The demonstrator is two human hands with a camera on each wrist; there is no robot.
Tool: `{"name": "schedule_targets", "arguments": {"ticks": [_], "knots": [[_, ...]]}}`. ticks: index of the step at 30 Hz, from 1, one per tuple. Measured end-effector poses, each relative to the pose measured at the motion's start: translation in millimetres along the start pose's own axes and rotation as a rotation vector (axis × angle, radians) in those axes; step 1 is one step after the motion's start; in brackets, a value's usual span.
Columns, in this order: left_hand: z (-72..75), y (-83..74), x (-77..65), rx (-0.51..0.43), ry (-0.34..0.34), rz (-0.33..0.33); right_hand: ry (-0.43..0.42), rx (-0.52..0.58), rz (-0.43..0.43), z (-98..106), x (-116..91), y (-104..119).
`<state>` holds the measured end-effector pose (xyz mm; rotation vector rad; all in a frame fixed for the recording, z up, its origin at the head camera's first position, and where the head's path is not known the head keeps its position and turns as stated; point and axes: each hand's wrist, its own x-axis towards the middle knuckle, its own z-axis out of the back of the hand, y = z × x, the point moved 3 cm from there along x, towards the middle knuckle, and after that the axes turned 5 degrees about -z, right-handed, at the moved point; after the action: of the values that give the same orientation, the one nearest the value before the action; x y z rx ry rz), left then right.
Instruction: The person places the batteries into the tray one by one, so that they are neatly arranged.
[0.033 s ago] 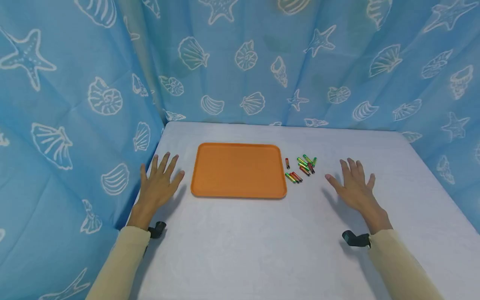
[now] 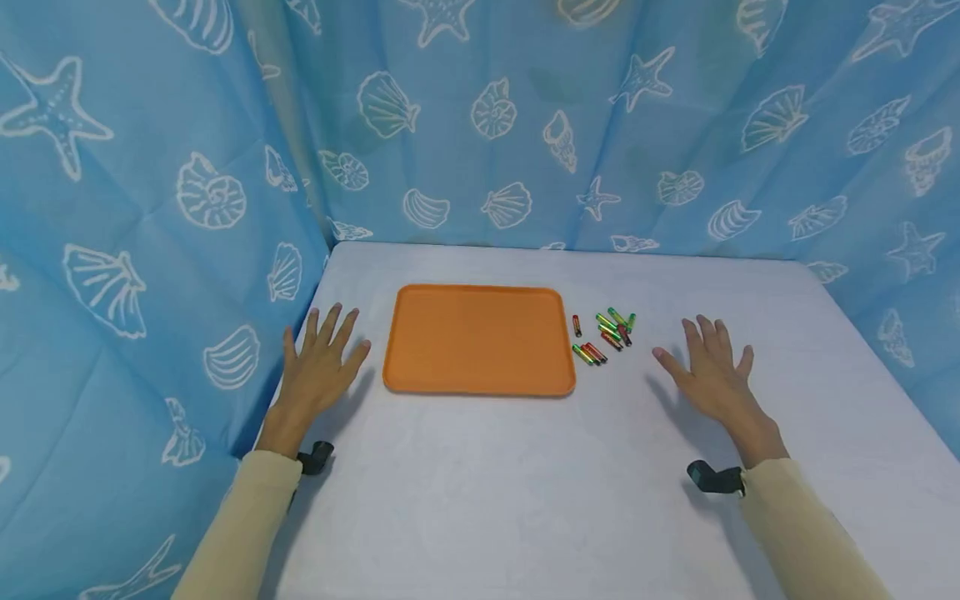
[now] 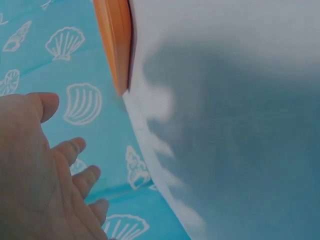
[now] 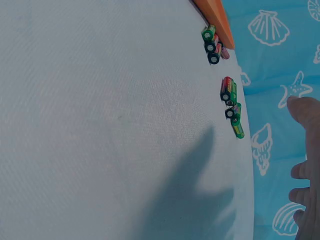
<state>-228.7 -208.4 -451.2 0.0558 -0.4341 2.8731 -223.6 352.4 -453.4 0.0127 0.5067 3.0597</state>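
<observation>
An orange tray (image 2: 480, 340) lies flat on the white table. Along its right side lie several small batteries: a lone red one (image 2: 577, 325), a row of green and red ones (image 2: 596, 353) near the tray's corner, and a looser heap with a green battery (image 2: 607, 322). My left hand (image 2: 315, 371) hovers left of the tray, fingers spread and holding nothing. Right of the batteries, my right hand (image 2: 712, 379) is held palm down with spread fingers, also holding nothing. The right wrist view shows the battery group (image 4: 228, 90) beyond the hand's shadow.
A white cloth (image 2: 495, 483) covers the table. Blue curtains (image 2: 450, 158) with white shells and starfish hang behind it and along the left side. Each wrist wears a small black camera, such as the right wrist's camera (image 2: 712, 478).
</observation>
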Motion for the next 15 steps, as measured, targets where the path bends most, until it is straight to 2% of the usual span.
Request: {"name": "schedule_targets", "arguments": {"ticks": [7, 11, 15], "knots": [[3.4, -5.4, 3.1, -0.055, -0.023, -0.013, -0.048, 0.032, 0.032, 2.6, -5.9, 5.0], [0.4, -5.2, 2.6, -0.170, -0.044, -0.006, -0.100, 0.065, 0.047, 0.9, -13.7, 12.6], [-1.8, -2.9, 1.5, -0.280, -0.097, 0.001, -0.137, 0.123, 0.062, -4.8, -20.1, 24.9]]}}
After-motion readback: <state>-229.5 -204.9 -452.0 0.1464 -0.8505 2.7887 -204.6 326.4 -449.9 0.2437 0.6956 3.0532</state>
